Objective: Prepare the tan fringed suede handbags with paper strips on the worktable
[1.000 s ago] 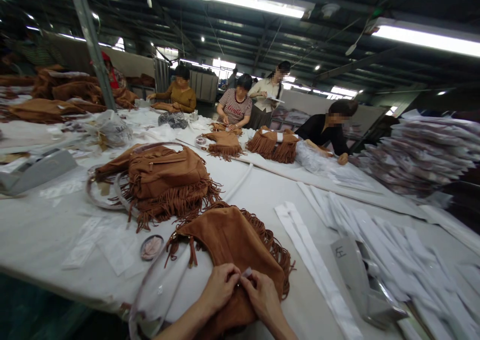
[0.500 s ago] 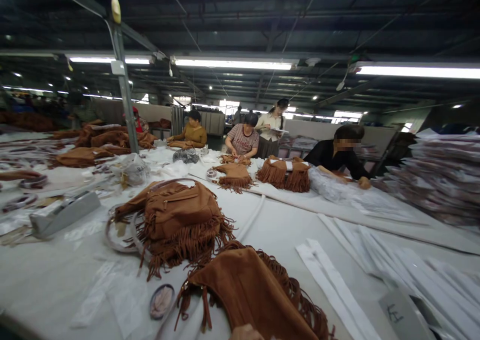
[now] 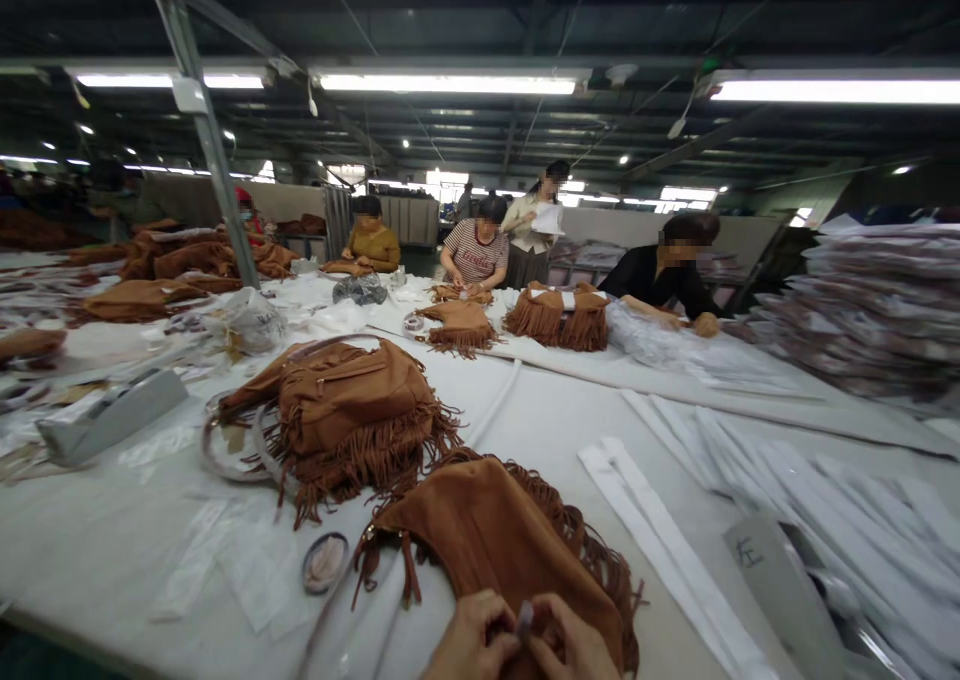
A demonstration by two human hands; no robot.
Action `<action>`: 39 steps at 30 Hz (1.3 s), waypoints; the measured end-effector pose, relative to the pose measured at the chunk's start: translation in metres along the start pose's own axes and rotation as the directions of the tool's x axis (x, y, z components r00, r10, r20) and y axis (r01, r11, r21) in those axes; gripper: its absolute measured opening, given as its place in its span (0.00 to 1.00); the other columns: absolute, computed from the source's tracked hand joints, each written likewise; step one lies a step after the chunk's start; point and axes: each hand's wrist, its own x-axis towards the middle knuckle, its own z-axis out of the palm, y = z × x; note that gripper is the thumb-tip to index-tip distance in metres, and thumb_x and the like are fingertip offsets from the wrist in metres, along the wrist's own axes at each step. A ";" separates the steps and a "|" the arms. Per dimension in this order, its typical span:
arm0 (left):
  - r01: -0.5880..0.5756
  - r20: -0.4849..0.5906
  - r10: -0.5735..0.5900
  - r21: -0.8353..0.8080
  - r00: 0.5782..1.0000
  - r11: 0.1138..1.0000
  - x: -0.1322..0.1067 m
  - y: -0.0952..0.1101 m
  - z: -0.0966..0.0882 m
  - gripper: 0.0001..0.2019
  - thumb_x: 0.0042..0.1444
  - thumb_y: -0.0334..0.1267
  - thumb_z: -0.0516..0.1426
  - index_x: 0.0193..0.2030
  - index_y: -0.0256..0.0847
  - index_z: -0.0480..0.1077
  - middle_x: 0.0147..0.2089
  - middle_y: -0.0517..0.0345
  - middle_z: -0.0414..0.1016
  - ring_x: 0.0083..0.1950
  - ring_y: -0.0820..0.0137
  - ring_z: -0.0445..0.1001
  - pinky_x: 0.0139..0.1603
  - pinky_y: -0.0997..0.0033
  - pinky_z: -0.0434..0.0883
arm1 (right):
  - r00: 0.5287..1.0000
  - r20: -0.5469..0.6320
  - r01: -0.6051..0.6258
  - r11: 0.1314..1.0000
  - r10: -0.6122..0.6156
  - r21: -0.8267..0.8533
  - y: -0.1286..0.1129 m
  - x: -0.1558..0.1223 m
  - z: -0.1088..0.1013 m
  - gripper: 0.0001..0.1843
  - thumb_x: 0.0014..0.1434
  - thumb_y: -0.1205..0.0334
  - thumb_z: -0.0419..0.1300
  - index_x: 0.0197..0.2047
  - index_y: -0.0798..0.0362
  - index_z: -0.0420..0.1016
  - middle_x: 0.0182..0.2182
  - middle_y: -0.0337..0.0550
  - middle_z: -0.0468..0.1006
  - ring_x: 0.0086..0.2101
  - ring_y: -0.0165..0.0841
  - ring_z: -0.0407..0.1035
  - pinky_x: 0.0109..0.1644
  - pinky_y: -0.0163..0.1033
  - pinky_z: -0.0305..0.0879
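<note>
A brown fringed suede-look bag (image 3: 517, 530) lies at the table's front edge, its fringe curling along the right side and tassels hanging at its left corner. Over its lower part, my left hand (image 3: 471, 638) is closed in a pinch. Close beside it, my right hand (image 3: 571, 642) pinches too, fingertips almost meeting the left's. Between them sticks up a small pale strip (image 3: 525, 618), perhaps plastic or tape; its exact kind is unclear. Just beyond lies a second brown fringed bag (image 3: 360, 410) with a pale wrapped strap. The near end of the first bag is hidden by my hands.
White strips (image 3: 660, 540) lie to the right, beside a grey tape dispenser (image 3: 780, 590). A dark-rimmed roll (image 3: 325, 563) is at the left, with another grey dispenser (image 3: 112, 415) farther off. Co-workers handle bags across the table (image 3: 555, 400). Wrapped stacks (image 3: 862, 310) rise at right.
Both my hands have come into view over the near bag, pinching a small pale strip; before, only a bit of one hand showed. The view has tilted slightly downward.
</note>
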 end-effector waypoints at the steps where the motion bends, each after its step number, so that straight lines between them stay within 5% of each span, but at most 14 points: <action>1: 0.019 -0.014 -0.019 -0.003 1.000 1.000 -0.003 0.004 0.001 0.04 0.45 0.29 0.55 0.29 0.38 0.70 0.30 0.61 0.69 0.34 0.72 0.66 0.35 0.75 0.60 | 1.000 -0.009 -0.004 1.000 0.004 0.008 -0.005 -0.002 0.001 0.10 0.51 0.61 0.52 0.37 0.50 0.70 0.24 0.37 0.75 0.28 0.33 0.70 0.32 0.34 0.62; 6: 0.068 -0.046 -0.068 -0.010 0.997 0.998 -0.013 0.015 0.003 0.04 0.49 0.33 0.53 0.28 0.39 0.68 0.29 0.61 0.68 0.32 0.72 0.65 0.34 0.74 0.60 | 0.983 -0.185 0.002 0.999 0.004 0.034 -0.017 -0.001 0.004 0.09 0.52 0.65 0.49 0.35 0.50 0.68 0.29 0.41 0.77 0.33 0.36 0.72 0.37 0.38 0.65; 11: 0.095 -0.102 -0.095 -0.007 0.990 0.995 -0.016 0.017 0.006 0.05 0.51 0.35 0.53 0.28 0.39 0.68 0.28 0.61 0.67 0.30 0.73 0.64 0.32 0.74 0.59 | 0.912 -0.394 -0.050 0.985 0.112 0.165 -0.015 -0.009 -0.002 0.13 0.54 0.60 0.50 0.41 0.51 0.70 0.33 0.44 0.78 0.33 0.37 0.73 0.40 0.42 0.69; 14: 0.082 -0.114 -0.080 0.011 0.990 0.997 -0.016 0.020 0.007 0.05 0.52 0.35 0.53 0.29 0.39 0.68 0.28 0.61 0.68 0.30 0.73 0.65 0.32 0.74 0.60 | 0.915 -0.347 -0.097 0.948 0.205 0.304 -0.017 -0.018 0.002 0.17 0.54 0.59 0.50 0.46 0.51 0.68 0.32 0.42 0.77 0.31 0.36 0.74 0.38 0.42 0.71; 20: -0.002 -0.083 0.007 0.062 0.997 0.998 -0.018 0.019 0.006 0.06 0.55 0.35 0.51 0.31 0.40 0.68 0.32 0.58 0.70 0.35 0.70 0.68 0.37 0.72 0.62 | 0.956 -0.221 -0.087 0.910 0.190 0.406 -0.024 -0.013 0.021 0.23 0.50 0.63 0.52 0.51 0.54 0.64 0.36 0.44 0.78 0.36 0.35 0.75 0.42 0.40 0.71; 29: 0.025 -0.109 -0.025 -0.003 0.994 1.000 -0.022 0.015 0.009 0.10 0.57 0.35 0.49 0.34 0.41 0.72 0.36 0.54 0.74 0.40 0.68 0.71 0.44 0.69 0.65 | 0.983 -0.185 0.048 0.951 0.010 0.307 -0.030 -0.016 0.015 0.09 0.55 0.59 0.54 0.38 0.51 0.71 0.34 0.41 0.77 0.37 0.35 0.71 0.44 0.37 0.67; 39: 0.041 -0.062 -0.044 -0.042 0.997 0.998 -0.019 0.010 0.005 0.08 0.55 0.33 0.52 0.33 0.40 0.73 0.34 0.57 0.73 0.40 0.69 0.70 0.44 0.70 0.64 | 0.983 -0.121 0.169 0.942 -0.139 0.289 -0.020 -0.020 0.018 0.08 0.60 0.60 0.50 0.35 0.50 0.68 0.32 0.39 0.75 0.35 0.33 0.69 0.42 0.35 0.64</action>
